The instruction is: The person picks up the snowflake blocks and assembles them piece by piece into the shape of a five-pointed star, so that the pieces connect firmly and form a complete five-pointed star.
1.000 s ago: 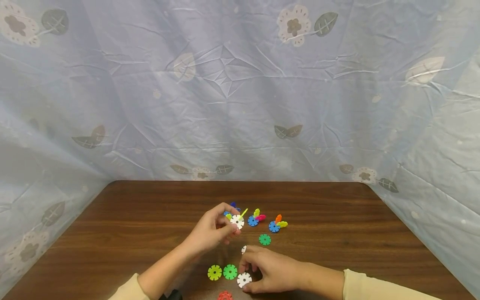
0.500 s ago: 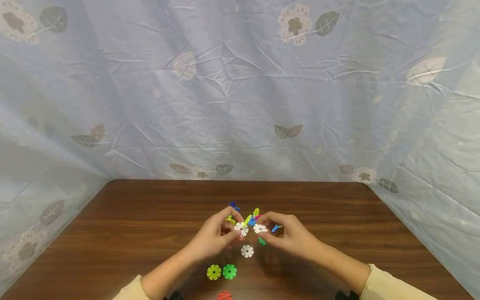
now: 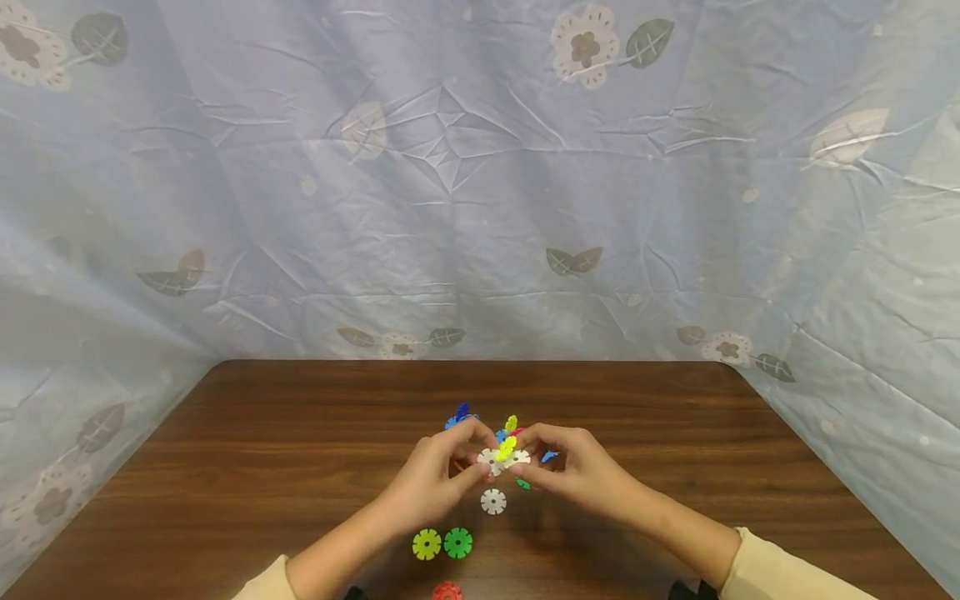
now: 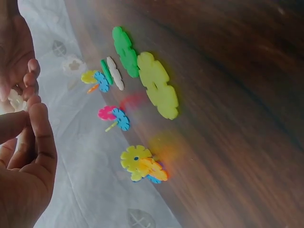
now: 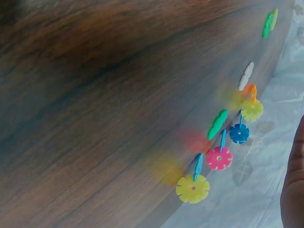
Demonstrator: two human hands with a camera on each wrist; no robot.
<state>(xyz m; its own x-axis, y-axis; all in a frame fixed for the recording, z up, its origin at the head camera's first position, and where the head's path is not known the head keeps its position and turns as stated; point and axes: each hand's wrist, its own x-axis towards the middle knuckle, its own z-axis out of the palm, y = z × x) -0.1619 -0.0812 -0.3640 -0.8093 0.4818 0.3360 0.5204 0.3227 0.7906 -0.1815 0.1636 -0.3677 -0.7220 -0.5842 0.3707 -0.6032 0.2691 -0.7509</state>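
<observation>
Over the middle of the table, my left hand [image 3: 435,483] pinches a white notched plastic disc [image 3: 487,461] between thumb and fingers. A yellow disc [image 3: 507,447] stands up from it at an angle. My right hand [image 3: 585,467] pinches a second white notched disc [image 3: 521,457]. The two white discs meet edge to edge; whether their slots interlock cannot be made out. In the left wrist view, the fingers [image 4: 42,128] largely hide the held pieces. Only an edge of the right hand [image 5: 293,185] shows in the right wrist view.
Nearer lie a loose white disc [image 3: 493,502], a green disc [image 3: 458,543], a yellow-green disc [image 3: 427,544] and a red disc [image 3: 447,592]. Joined pieces stand behind the hands, including a blue cluster [image 3: 462,413]. A flowered curtain [image 3: 450,208] hangs beyond the wooden table [image 3: 300,417].
My right hand picked up a white disc from near the table's front and raised it toward the left hand. The left hand's pieces shifted slightly right, and the two white discs came together.
</observation>
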